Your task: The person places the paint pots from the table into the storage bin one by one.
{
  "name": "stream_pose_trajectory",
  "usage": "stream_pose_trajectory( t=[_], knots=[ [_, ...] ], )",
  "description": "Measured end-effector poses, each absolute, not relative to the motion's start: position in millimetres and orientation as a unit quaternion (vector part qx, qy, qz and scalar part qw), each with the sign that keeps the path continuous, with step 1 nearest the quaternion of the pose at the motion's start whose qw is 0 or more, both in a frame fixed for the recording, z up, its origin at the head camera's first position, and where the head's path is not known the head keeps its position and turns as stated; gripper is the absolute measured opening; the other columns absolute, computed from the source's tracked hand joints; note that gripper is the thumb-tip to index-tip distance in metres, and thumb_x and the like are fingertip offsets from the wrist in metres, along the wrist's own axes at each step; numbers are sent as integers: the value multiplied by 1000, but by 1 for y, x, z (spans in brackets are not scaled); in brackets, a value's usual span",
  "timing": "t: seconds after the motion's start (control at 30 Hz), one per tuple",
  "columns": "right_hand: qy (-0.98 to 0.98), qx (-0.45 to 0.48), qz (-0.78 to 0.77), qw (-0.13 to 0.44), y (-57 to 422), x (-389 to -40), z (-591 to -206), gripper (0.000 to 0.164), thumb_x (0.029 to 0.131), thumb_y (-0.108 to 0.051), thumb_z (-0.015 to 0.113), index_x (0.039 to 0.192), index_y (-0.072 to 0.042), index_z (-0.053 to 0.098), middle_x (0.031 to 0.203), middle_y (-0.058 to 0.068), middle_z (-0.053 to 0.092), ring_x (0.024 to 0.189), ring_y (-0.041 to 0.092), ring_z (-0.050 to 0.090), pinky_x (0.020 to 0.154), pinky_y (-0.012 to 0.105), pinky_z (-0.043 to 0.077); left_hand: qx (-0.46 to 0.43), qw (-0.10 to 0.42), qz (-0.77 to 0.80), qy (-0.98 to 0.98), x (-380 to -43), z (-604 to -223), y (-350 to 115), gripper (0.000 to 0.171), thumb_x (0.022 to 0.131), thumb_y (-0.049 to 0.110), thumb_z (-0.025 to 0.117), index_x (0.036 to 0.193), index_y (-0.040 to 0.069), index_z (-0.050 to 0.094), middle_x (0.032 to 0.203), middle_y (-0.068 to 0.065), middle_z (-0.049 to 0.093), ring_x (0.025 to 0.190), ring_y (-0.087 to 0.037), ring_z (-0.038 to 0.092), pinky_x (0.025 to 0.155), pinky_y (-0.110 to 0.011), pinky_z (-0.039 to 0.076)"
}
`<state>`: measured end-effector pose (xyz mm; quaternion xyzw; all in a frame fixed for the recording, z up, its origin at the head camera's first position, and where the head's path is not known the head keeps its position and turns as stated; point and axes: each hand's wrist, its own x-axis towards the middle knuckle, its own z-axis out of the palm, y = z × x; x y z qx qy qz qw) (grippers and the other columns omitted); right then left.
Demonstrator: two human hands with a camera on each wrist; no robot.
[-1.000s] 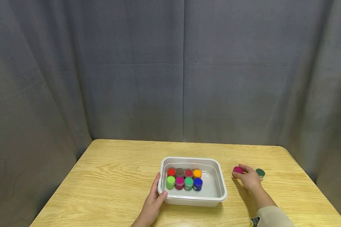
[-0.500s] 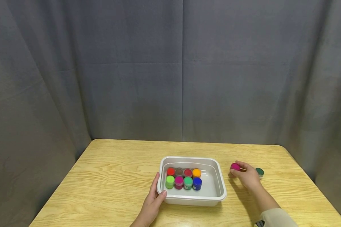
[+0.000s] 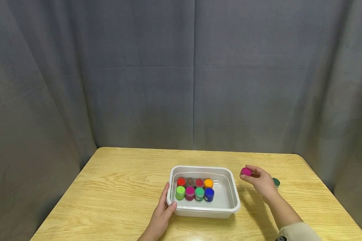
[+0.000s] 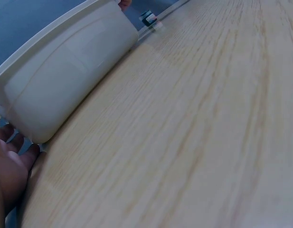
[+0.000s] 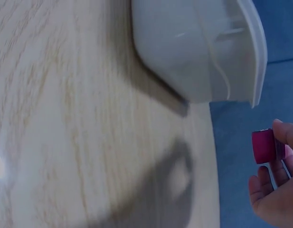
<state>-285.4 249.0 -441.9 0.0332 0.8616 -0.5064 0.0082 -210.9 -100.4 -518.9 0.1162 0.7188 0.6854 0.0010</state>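
Between thumb and fingers, my right hand (image 3: 261,182) pinches a small magenta-lidded jar (image 3: 245,171), raised above the table to the right of a white plastic tub (image 3: 206,214). The right wrist view shows the same magenta jar (image 5: 264,146) held near the tub's end wall (image 5: 203,52). My left hand (image 3: 160,216) grips the tub's left front corner, thumb on the rim and fingers along the outer side. Two rows of jars stand inside the tub, among them a lime green jar (image 3: 180,192), a blue jar (image 3: 209,194) and an orange-lidded jar (image 3: 208,183).
A dark green-lidded jar (image 3: 276,182) stands on the wooden table (image 3: 114,190) behind my right hand, partly hidden by it. Grey curtains (image 3: 144,83) hang around the table's back and sides. Inside the tub, bare floor (image 3: 224,197) shows right of the jars.
The right hand has lifted the magenta jar off the table and carried it up and left, toward the tub. The left hand and the tub stay about where they were.
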Motion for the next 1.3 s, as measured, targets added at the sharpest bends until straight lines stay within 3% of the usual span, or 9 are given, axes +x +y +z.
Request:
stream_pose_trajectory(
  t=[0.3, 0.6, 0.83, 1.0, 1.3],
  knots=[
    [853, 3, -523, 9, 232, -281, -423, 63, 91, -28, 70, 143, -1, 46, 135, 20, 56, 106, 11, 57, 86, 20, 49, 115, -2, 686, 719, -211, -517, -101, 68, 103, 18, 47, 159, 15, 8, 165, -19, 4, 150, -39, 12, 106, -7, 23],
    [840, -23, -541, 23, 206, -273, -414, 59, 89, -23, 72, 140, -2, 50, 130, 19, 56, 120, 28, 54, 93, 27, 51, 114, 0, 682, 722, -211, -517, -101, 68, 103, 19, 46, 159, 15, 8, 164, -19, 5, 149, -40, 13, 112, -17, 26],
    [833, -32, -551, 43, 185, -270, -415, 56, 87, -19, 74, 137, -3, 53, 127, 16, 58, 117, 27, 55, 95, 33, 55, 116, 5, 681, 723, -211, -517, -101, 68, 104, 19, 46, 159, 15, 7, 165, -19, 3, 149, -41, 14, 115, -28, 27],
    [828, -37, -556, 59, 168, -267, -417, 54, 86, -16, 75, 135, -2, 55, 121, 13, 62, 110, 24, 57, 93, 32, 54, 116, 4, 681, 723, -210, -516, -100, 68, 104, 20, 46, 159, 16, 6, 165, -19, 2, 149, -42, 14, 117, -44, 24],
    [818, -49, -568, 78, 143, -265, -424, 49, 84, -10, 76, 129, -1, 60, 116, 10, 64, 108, 23, 58, 88, 31, 55, 122, 2, 686, 717, -209, -515, -100, 68, 103, 18, 46, 159, 13, 7, 164, -21, 3, 149, -42, 13, 116, -46, 22]
  ],
)
